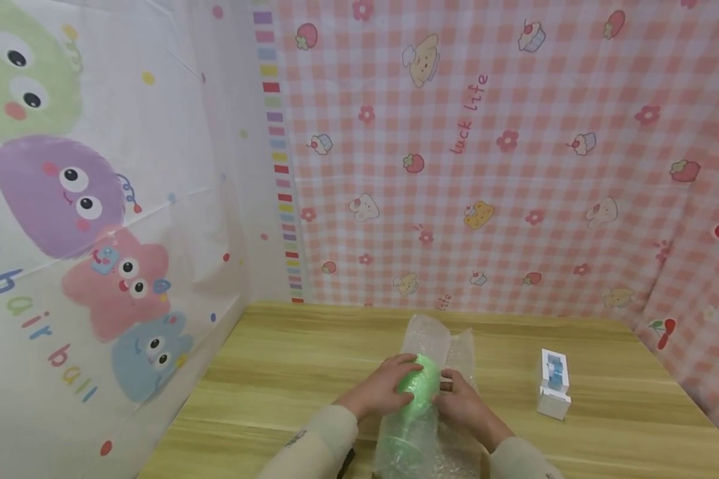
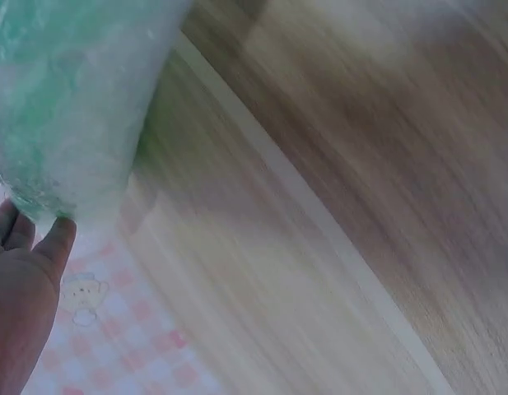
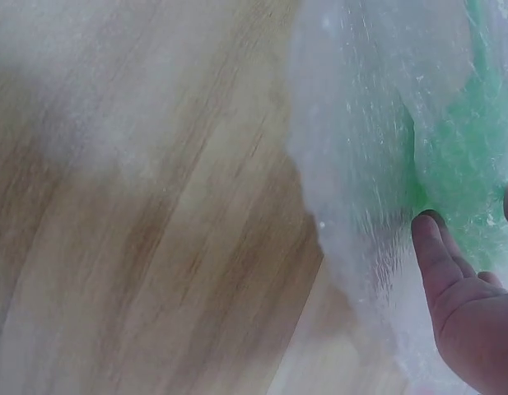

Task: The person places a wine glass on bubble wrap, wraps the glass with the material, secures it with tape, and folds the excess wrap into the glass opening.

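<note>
A long, rounded green object (image 1: 421, 389) lies near the middle of the table, inside clear bubble wrap (image 1: 428, 336). My left hand (image 1: 385, 387) holds its upper left side, fingers and thumb spread around the wrapped green form. On the opposite side, my right hand (image 1: 460, 407) grips the wrap against the object with bent fingers. In the left wrist view, fingertips (image 2: 62, 230) press the wrapped end. The right wrist view has the right hand's fingers (image 3: 435, 255) against the plastic, beside a loose flap. What the green object is cannot be made out through the wrap.
A white tape dispenser (image 1: 554, 402) with a blue roll stands to the right on the wood-grain table (image 1: 293, 366). Part of a dark item (image 1: 346, 464) shows beside the left sleeve. Patterned cloths (image 1: 359, 166) hang behind the table and at both sides.
</note>
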A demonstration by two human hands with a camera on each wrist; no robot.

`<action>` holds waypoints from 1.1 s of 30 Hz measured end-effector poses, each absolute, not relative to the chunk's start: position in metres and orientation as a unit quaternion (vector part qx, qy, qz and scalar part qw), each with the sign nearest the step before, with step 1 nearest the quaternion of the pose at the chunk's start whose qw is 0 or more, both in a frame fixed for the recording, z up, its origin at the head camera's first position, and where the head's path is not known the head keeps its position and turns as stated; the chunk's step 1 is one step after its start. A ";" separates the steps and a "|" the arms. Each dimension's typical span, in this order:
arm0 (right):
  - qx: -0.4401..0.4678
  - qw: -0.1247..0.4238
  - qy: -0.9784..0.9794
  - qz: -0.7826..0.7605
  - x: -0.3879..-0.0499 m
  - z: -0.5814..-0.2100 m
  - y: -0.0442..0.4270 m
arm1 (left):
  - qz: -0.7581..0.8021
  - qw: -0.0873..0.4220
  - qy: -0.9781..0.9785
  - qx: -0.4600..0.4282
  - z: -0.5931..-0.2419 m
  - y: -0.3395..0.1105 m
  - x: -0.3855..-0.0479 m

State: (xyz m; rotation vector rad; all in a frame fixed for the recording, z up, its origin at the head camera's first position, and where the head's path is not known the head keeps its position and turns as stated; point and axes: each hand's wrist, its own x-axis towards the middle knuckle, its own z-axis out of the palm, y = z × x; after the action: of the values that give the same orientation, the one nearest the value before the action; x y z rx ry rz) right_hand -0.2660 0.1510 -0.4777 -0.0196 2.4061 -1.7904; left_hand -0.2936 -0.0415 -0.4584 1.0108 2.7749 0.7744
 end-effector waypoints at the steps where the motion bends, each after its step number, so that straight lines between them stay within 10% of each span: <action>1: -0.006 0.073 0.798 -0.598 -0.267 -0.479 0.152 | 0.251 0.046 0.909 0.330 -0.458 -0.041 -0.294; 33: 0.006 0.040 0.842 -0.537 -0.267 -0.478 0.160 | 0.186 0.032 0.907 0.376 -0.450 -0.027 -0.290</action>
State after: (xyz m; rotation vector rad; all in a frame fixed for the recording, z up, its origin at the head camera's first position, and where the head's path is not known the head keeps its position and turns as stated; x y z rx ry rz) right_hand -0.2670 0.1603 -0.4778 0.0196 2.5814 -1.6467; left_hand -0.2897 -0.0272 -0.4504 1.1582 2.7927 0.5720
